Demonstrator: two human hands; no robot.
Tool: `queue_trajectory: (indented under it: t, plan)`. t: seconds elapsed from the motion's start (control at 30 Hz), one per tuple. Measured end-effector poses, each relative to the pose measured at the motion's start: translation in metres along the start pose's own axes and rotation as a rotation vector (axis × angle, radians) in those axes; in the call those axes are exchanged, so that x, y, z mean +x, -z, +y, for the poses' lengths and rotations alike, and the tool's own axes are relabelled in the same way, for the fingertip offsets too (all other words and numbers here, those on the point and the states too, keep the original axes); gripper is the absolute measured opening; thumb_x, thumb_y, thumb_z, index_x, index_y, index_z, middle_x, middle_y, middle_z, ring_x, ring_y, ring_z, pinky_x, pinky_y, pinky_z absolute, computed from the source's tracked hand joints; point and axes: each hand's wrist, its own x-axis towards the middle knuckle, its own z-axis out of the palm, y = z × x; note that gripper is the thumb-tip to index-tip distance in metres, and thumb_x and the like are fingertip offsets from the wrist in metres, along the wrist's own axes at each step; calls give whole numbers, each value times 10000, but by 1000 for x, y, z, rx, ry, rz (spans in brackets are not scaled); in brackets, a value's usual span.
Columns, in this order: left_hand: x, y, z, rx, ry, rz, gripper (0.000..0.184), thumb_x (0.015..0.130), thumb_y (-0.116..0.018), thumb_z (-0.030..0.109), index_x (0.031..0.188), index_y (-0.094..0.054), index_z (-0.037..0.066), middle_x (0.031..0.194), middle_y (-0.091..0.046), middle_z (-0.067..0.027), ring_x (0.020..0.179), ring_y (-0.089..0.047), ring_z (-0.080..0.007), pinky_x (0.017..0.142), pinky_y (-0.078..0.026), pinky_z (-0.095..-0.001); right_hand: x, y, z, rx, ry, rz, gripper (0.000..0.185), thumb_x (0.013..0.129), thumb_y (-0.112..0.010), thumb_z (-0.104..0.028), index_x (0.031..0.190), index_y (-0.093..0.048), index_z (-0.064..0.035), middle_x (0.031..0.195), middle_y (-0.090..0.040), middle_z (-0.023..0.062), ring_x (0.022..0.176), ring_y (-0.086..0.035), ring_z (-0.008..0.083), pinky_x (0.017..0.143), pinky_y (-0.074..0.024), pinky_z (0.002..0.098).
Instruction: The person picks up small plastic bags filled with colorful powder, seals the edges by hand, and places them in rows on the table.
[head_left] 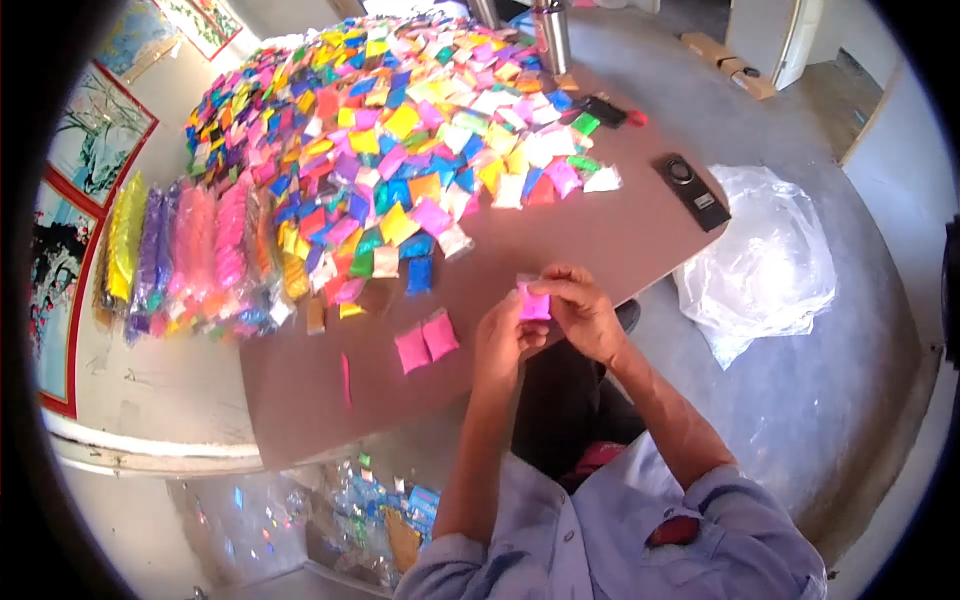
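Just in front of the person's shirt [560, 540], the left hand [503, 328] and the right hand [583, 308] both grip one small packet [535, 304], holding it up near the table's front edge: the left hand has its left side and bottom, while the right pinches it near the top with thumb and finger. Its clear wrapper is filled with pink matter. Low to the left, on the floor, lies a litter of plastic wrappers [375, 505], too jumbled to tell what they contain. On the brown table [310, 410], two filled pink sachets [426, 342] lie side by side, with a thin pink strip [347, 380] to their left. Beyond spreads a large heap of sachets [400, 150], each plump with a single colour: yellow, blue, orange, green, purple, white. Along the heap's left side stand long clear bags [195, 240], packed with yellow, purple, pink and orange contents. Near the table's right corner lies a black device [693, 193]; beside the table, a puffed clear plastic bag [757, 260] sits on the floor. Toward the far end stands a steel flask [553, 40], its contents hidden.
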Motion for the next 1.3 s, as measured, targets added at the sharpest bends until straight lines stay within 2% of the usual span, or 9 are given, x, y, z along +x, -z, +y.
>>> queue_trajectory:
  t: [0.13,0.23,0.33,0.4,0.63,0.83,1.13,1.23,1.3]
  plan:
    - [0,12,-13,69,-64,46,287,1025,-630,284,1128,-669,19,929,-704,-51,758,-663,-114,675,-548,-250,-7,-7,-2,-66,-54,-39,410,923,-506,146,1189,-716,-85,1261,-617,132,1165,-622,280,976,-501,356]
    - [-1,13,-19,77,-135,37,276,1036,-617,249,1151,-662,1,924,-698,-48,762,-654,-108,687,-551,-255,-8,-15,3,331,-350,62,321,983,-520,53,1261,-656,-33,1299,-609,133,1178,-614,241,979,-502,338]
    - [-1,13,-23,114,-240,14,292,1046,-606,249,1171,-660,-9,918,-693,-43,768,-647,-98,699,-551,-253,1,-16,2,347,-427,159,290,1020,-569,-72,1294,-603,18,1228,-642,123,1124,-625,183,951,-509,311]
    - [0,13,-25,137,-263,9,301,1044,-611,253,1177,-661,-13,915,-695,-45,772,-652,-101,694,-552,-250,6,-12,-1,301,-529,-19,289,1029,-608,-186,1221,-632,29,1087,-685,96,996,-642,141,890,-516,285]
    - [-4,3,-22,142,-223,104,351,1051,-599,318,1166,-660,-8,892,-701,-58,745,-664,-95,671,-564,-241,12,-10,-10,279,-583,-6,223,1010,-624,-193,1089,-686,7,939,-696,37,852,-613,98,787,-509,273]
    - [-6,10,-11,16,-48,42,613,1045,-495,554,1130,-650,-32,916,-714,-123,770,-693,-172,696,-576,-288,17,-13,-1,298,-647,98,208,973,-667,-202,1011,-711,-2,905,-694,33,819,-612,92,749,-495,258]
    - [-10,14,-19,31,-131,65,504,1085,-476,429,1200,-620,-40,964,-721,-146,794,-685,-182,716,-568,-307,34,-1,1,342,-800,78,262,982,-653,-245,1031,-705,7,902,-672,43,752,-602,108,692,-531,267]
    - [-10,14,-20,64,-147,44,469,1086,-485,404,1195,-620,-32,963,-718,-143,804,-683,-180,721,-567,-306,55,2,12,242,-747,134,217,1007,-636,-219,1066,-672,-14,903,-650,38,755,-613,112,665,-535,297]
    - [-10,12,-19,67,-145,53,449,1085,-492,387,1191,-624,-29,964,-718,-142,804,-682,-178,719,-567,-305,75,7,25,499,-638,358,241,1007,-641,-209,1128,-641,-1,1028,-644,66,837,-626,134,677,-538,301]
